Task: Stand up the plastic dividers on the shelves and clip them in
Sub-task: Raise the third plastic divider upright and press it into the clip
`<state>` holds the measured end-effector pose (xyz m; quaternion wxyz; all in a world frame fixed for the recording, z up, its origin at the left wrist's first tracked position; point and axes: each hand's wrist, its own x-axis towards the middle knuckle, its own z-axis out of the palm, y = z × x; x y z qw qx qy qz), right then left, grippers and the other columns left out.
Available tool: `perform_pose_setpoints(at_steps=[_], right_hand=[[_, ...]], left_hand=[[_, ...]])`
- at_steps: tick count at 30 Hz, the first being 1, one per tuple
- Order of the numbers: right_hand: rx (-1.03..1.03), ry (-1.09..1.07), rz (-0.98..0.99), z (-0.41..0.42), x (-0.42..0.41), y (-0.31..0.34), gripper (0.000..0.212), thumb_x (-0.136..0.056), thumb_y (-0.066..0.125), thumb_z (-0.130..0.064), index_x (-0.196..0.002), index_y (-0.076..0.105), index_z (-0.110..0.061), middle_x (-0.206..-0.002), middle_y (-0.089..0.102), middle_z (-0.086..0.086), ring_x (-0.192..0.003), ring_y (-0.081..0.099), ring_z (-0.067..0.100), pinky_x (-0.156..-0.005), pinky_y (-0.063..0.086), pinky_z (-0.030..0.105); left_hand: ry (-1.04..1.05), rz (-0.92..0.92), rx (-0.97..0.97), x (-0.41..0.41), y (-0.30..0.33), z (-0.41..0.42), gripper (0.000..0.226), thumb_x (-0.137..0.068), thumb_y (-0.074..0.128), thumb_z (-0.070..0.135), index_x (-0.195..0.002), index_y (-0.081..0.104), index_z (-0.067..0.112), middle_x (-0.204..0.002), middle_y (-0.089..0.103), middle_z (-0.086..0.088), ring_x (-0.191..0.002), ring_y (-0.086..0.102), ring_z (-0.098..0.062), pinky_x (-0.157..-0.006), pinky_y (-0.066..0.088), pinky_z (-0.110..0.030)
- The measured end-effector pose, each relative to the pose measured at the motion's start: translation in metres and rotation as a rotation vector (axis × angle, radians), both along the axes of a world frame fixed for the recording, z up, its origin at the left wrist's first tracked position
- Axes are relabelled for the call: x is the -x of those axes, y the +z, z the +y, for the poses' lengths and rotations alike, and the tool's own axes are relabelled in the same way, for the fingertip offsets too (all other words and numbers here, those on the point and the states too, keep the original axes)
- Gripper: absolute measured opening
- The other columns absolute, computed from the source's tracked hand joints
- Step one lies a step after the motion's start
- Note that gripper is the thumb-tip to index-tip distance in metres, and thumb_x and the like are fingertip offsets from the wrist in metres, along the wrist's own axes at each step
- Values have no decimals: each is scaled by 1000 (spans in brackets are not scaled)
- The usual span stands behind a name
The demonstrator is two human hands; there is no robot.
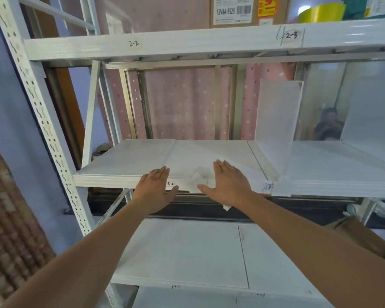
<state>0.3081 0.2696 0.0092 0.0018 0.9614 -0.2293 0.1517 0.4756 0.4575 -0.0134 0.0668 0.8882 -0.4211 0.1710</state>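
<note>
I am reaching both flat, released hands, left hand [156, 189] and right hand [228, 182], toward the flat divider [200, 156] lying unclipped; one standing divider [276, 121] is looking done

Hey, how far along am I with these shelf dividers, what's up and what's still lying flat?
Done: one divider stands upright at the right end of the middle shelf, with another upright panel further right. In hand: your left hand and right hand are open at the shelf's front edge, over a flat sheet lying there. Left: standing and clipping that sheet. Whether the lower shelf holds flat ones is unclear.
</note>
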Motion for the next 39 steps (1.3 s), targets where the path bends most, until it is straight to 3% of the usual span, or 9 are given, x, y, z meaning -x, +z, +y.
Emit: perform_pose_setpoints(at_steps=[15, 23, 27, 31, 34, 39], right_hand=[[70, 78, 146, 28, -80, 20, 115, -78, 34, -91, -158, 19, -10, -167, 20, 6, -154, 12, 25, -125, 13, 45], [71, 63, 207, 65, -139, 32, 118, -73, 35, -94, -157, 26, -11, -165, 25, 6, -154, 13, 26, -124, 12, 46], [77, 72, 196, 84, -162, 40, 115, -72, 38, -94, -152, 35, -12, -159, 37, 6, -150, 24, 28, -122, 21, 46], [87, 56, 234, 96, -174, 41, 102, -72, 42, -93, -138, 48, -15, -133, 60, 6, -127, 50, 29, -101, 39, 41], [90, 51, 266, 103, -177, 39, 92, -75, 45, -89, -130, 53, -16, -118, 64, 5, -111, 57, 28, -80, 38, 37], [53, 55, 271, 110, -180, 34, 74, -82, 51, -80, -118, 58, -16, -103, 63, 2, -96, 59, 24, -73, 39, 33]], left_hand=[[171, -2, -1, -86, 10, 59, 79, -100, 26, 69, -161, 24, 19, -167, 26, -1, -153, 24, -23, -123, 19, -45], [299, -19, 10, -159, 19, 117, 88, -95, 14, 75, -155, 35, 15, -158, 43, -5, -145, 39, -29, -117, 32, -53], [400, -8, -2, -182, 16, 142, 81, -97, 14, 72, -137, 50, 12, -138, 60, -7, -127, 53, -31, -105, 41, -52], [464, 29, 10, -191, 10, 158, 77, -97, 18, 71, -126, 56, 11, -120, 65, -9, -115, 59, -31, -99, 45, -48], [453, 29, 32, -197, 3, 162, 74, -99, 20, 69, -125, 57, 10, -116, 66, -9, -114, 58, -30, -98, 46, -45], [456, 96, 93, -201, 0, 157, 69, -101, 27, 65, -128, 56, 9, -123, 64, -12, -121, 52, -33, -101, 41, -47]])
